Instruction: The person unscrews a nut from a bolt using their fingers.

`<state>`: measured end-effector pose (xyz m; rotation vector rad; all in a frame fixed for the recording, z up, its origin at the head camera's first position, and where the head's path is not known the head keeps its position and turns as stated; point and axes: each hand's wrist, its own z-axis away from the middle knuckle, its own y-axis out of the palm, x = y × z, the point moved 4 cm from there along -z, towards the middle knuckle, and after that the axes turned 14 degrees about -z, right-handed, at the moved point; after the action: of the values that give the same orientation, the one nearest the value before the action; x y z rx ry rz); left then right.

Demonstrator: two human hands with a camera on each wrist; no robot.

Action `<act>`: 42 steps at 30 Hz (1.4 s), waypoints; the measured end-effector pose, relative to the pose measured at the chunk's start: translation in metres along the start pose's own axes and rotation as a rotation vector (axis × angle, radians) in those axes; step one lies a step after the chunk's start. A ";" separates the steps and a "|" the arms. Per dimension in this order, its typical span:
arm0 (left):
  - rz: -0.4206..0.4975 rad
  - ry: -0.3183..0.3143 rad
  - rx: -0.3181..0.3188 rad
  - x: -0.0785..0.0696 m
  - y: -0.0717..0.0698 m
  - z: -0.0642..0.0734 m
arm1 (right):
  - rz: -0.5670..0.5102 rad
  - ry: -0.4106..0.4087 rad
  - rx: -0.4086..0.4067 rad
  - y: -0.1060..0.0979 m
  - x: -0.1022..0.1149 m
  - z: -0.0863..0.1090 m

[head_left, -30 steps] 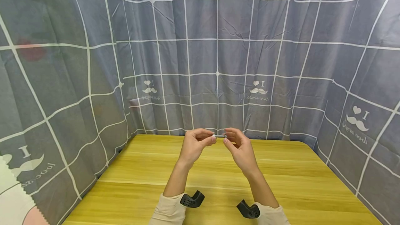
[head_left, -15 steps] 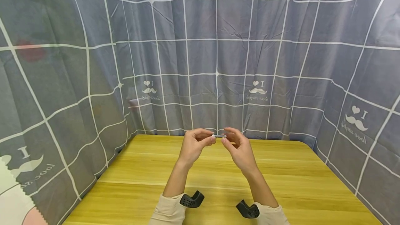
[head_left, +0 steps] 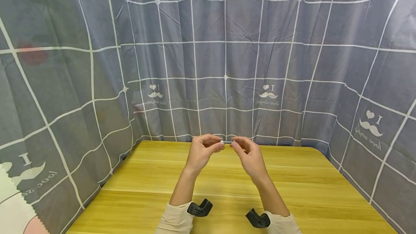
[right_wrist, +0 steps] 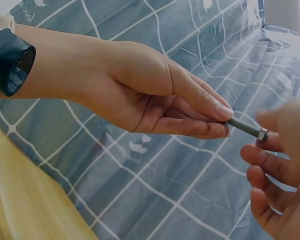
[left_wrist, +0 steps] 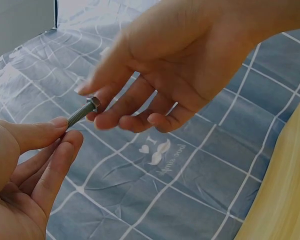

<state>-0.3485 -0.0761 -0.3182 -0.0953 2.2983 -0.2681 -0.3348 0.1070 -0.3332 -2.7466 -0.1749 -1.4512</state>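
A threaded metal bolt (left_wrist: 80, 115) lies nearly level between both hands above the table's far side. My left hand (head_left: 200, 151) pinches one end between thumb and fingertips, which hide that end. At the other end sits a small hex piece that looks like a nut (right_wrist: 262, 135). My right hand (head_left: 250, 156) has its index finger curled against this nut, with the thumb close over it. That thumb is blurred in the right wrist view, so its contact is hard to judge. The other right fingers hang loosely bent below.
A yellow wood-grain table (head_left: 214, 183) lies under the hands. Grey curtains (head_left: 208, 60) with white grid lines surround it on the back and both sides. Black devices (head_left: 199, 208) sit on both sleeved wrists. A pale scalloped cloth edge (head_left: 19, 205) shows at lower left.
My right fingers have shifted slightly left and closed in around the nut end, which showed more openly before. The left hand keeps its pinch on the bolt, nearly still.
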 end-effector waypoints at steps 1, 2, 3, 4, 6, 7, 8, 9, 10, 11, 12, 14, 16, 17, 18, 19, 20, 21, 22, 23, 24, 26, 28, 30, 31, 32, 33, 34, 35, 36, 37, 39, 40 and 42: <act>0.001 0.001 0.000 0.000 0.000 0.000 | 0.004 0.003 -0.005 0.000 0.000 0.000; 0.002 0.003 0.001 0.000 0.000 0.000 | 0.006 -0.001 -0.006 0.000 0.000 0.000; 0.003 0.005 0.001 0.000 0.001 0.000 | -0.004 -0.003 -0.004 0.000 0.000 0.000; 0.004 0.007 0.001 0.001 0.001 0.000 | -0.006 -0.009 -0.003 -0.001 0.001 0.000; 0.005 0.012 0.000 0.001 0.001 0.000 | -0.023 -0.006 0.008 0.000 0.001 0.000; 0.006 0.013 -0.002 0.001 0.001 0.000 | -0.028 0.001 0.009 0.000 0.001 0.000; 0.009 0.013 -0.003 0.001 0.000 0.000 | -0.031 0.008 0.010 0.000 0.002 0.000; 0.009 0.010 -0.003 0.001 0.000 0.000 | -0.033 0.017 0.007 0.000 0.002 0.000; 0.008 0.007 -0.004 0.001 0.000 0.000 | -0.027 0.025 0.002 0.000 0.002 0.001; 0.008 0.006 -0.004 0.002 0.001 0.000 | -0.023 0.029 -0.003 0.000 0.002 0.001; 0.008 0.004 -0.004 0.002 0.001 -0.001 | -0.015 0.031 -0.011 0.000 0.002 0.001; 0.006 0.001 -0.004 0.003 0.000 0.000 | -0.014 0.021 -0.015 0.000 0.002 0.001; 0.004 0.001 -0.005 0.004 0.000 0.000 | -0.015 0.005 -0.011 0.000 0.002 0.001; 0.004 0.002 -0.007 0.004 0.000 0.000 | -0.017 -0.002 -0.007 0.000 0.002 0.001; 0.005 0.004 -0.008 0.004 0.000 0.000 | -0.020 -0.002 -0.005 0.000 0.002 0.000; 0.004 0.005 -0.010 0.004 0.000 0.000 | -0.026 0.002 -0.004 0.000 0.002 0.000; 0.004 0.006 -0.010 0.004 0.000 0.000 | -0.029 0.010 -0.007 -0.001 0.002 0.000; 0.003 0.007 -0.011 0.004 0.000 0.000 | -0.029 0.021 -0.013 -0.001 0.001 0.000; 0.003 0.008 -0.010 0.004 0.000 0.000 | -0.029 0.034 -0.019 -0.001 0.001 0.000; 0.002 0.008 -0.011 0.003 0.000 0.000 | -0.031 0.044 -0.026 -0.001 0.000 0.000; 0.004 0.007 -0.011 0.003 0.000 0.000 | -0.035 0.053 -0.034 -0.001 0.000 0.000; 0.007 0.005 -0.011 0.003 0.001 -0.001 | -0.034 0.048 -0.047 -0.001 -0.001 -0.001; 0.013 0.003 -0.013 0.003 0.001 -0.001 | -0.030 0.026 -0.051 -0.002 0.000 -0.001; 0.017 0.000 -0.012 0.003 0.001 -0.002 | -0.032 -0.001 -0.044 -0.002 0.000 -0.001; 0.017 0.001 -0.011 0.003 0.001 -0.002 | -0.032 -0.012 -0.039 -0.002 0.001 -0.001; 0.017 0.000 -0.010 0.004 0.001 -0.002 | -0.033 -0.018 -0.031 -0.002 0.001 -0.001; 0.018 0.001 -0.009 0.004 0.001 -0.002 | -0.036 -0.020 -0.025 -0.002 0.001 -0.001; 0.016 0.001 -0.008 0.004 0.001 -0.001 | -0.040 -0.020 -0.021 -0.002 0.001 0.000; 0.017 -0.001 -0.008 0.003 0.001 -0.001 | -0.044 -0.016 -0.020 -0.002 0.001 0.000; 0.017 0.001 -0.007 0.003 0.001 -0.001 | -0.045 -0.011 -0.022 -0.003 0.000 0.000; 0.016 0.004 -0.008 0.003 0.001 -0.001 | -0.044 -0.005 -0.026 -0.003 0.000 -0.001; 0.014 0.006 -0.010 0.003 0.001 -0.001 | -0.038 0.010 -0.037 -0.003 0.000 -0.001; 0.014 0.006 -0.010 0.003 0.001 -0.001 | -0.035 0.017 -0.042 -0.003 0.000 -0.001; 0.012 0.008 -0.011 0.003 0.001 -0.001 | -0.027 0.028 -0.048 -0.003 -0.001 -0.001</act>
<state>-0.3516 -0.0754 -0.3198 -0.0863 2.3077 -0.2498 -0.3362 0.1096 -0.3334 -2.7705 -0.1803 -1.5191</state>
